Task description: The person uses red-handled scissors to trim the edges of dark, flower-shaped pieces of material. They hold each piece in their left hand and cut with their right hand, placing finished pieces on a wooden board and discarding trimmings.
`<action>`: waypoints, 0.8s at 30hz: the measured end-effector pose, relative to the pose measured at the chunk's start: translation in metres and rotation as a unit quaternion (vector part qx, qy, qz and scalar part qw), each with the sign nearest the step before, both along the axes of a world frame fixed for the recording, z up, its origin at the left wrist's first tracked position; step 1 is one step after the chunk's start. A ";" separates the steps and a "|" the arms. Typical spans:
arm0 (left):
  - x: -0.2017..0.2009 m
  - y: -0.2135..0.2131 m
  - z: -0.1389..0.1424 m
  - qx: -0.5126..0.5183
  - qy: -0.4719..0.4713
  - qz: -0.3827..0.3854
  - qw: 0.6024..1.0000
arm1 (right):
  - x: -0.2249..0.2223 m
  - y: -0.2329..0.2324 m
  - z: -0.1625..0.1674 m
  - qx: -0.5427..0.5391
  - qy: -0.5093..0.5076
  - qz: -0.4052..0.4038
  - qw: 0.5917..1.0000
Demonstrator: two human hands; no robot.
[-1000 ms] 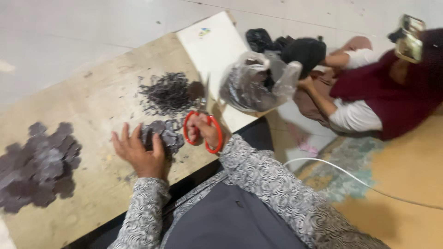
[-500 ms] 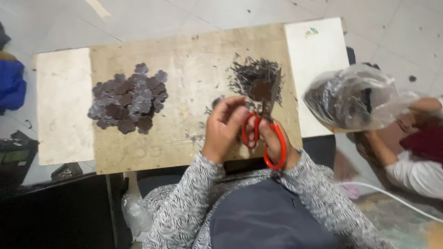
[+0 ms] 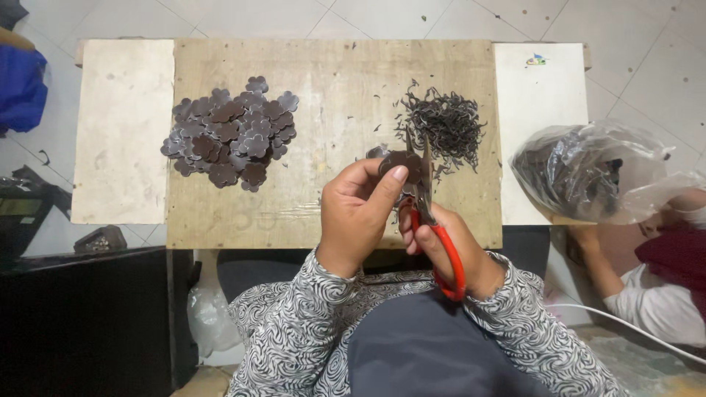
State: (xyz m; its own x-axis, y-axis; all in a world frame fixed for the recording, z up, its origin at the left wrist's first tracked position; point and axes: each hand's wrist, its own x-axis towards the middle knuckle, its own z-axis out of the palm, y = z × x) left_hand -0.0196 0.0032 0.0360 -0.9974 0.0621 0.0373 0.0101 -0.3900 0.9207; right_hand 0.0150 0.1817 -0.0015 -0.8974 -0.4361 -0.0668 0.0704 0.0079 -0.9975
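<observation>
Pile on the left: many dark flower-shaped pieces (image 3: 234,136) lie together on the wooden board (image 3: 323,66); these look already trimmed.
Left hand: the left hand (image 3: 357,213) is closed in a pinch, thumb and fingers holding one dark piece (image 3: 403,163) above the board, near the middle.
Right hand: the right hand (image 3: 448,246) is wrapped around the red scissors (image 3: 434,220); the blades stand at the edge of the held piece.
Scraps: a heap of thin dark trimmings (image 3: 445,125) lies right of the hands.
Bag: a clear plastic bag (image 3: 588,173) with dark material is at the far right, beside another person (image 3: 662,287).
Progress: I judge that a good part is done; one piece is under the blades now, and the bag seems to hold more.
</observation>
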 end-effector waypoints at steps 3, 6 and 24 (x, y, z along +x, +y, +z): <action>0.001 -0.007 0.007 -0.013 -0.003 -0.021 1.000 | 0.000 0.001 0.006 0.003 0.003 0.023 1.000; 0.005 -0.014 0.014 -0.014 -0.023 -0.044 0.999 | 0.000 0.000 0.012 0.000 0.002 0.041 0.999; 0.011 -0.019 0.027 -0.097 -0.038 -0.040 0.994 | -0.001 0.005 0.024 0.056 0.024 0.067 0.996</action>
